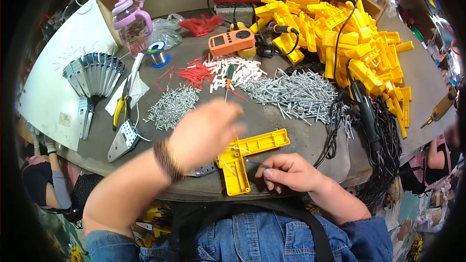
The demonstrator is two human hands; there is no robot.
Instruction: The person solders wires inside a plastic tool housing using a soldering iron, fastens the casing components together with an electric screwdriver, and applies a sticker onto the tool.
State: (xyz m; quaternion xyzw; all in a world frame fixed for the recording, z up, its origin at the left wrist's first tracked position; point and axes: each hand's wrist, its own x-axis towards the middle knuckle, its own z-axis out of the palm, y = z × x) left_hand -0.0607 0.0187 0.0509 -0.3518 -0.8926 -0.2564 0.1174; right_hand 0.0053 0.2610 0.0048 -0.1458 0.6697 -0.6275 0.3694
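Note:
A yellow plastic T-shaped housing half [236, 179] lies open side up at the table's front edge, with thin white wires across its middle. My left hand [206, 128] is above its upper left part, smeared by motion, and I cannot tell whether it holds anything. Beyond that hand lies a small screwdriver [229, 75] with a green and orange handle. To the right of the housing, my right hand [293, 171] is closed, thumb against fingers, on a thin dark cable [264, 167]. A perforated metal plate [206, 170] shows partly beneath my left forearm.
Heaps of long screws [296, 94], short screws [172, 106], white sleeves [238, 70] and red pieces [194, 73] lie beyond. Yellow housings [340, 29] pile up at back right, near black cables [386, 165] and a power screwdriver [365, 114]. Pliers [122, 106] and metal plates [92, 75] are left.

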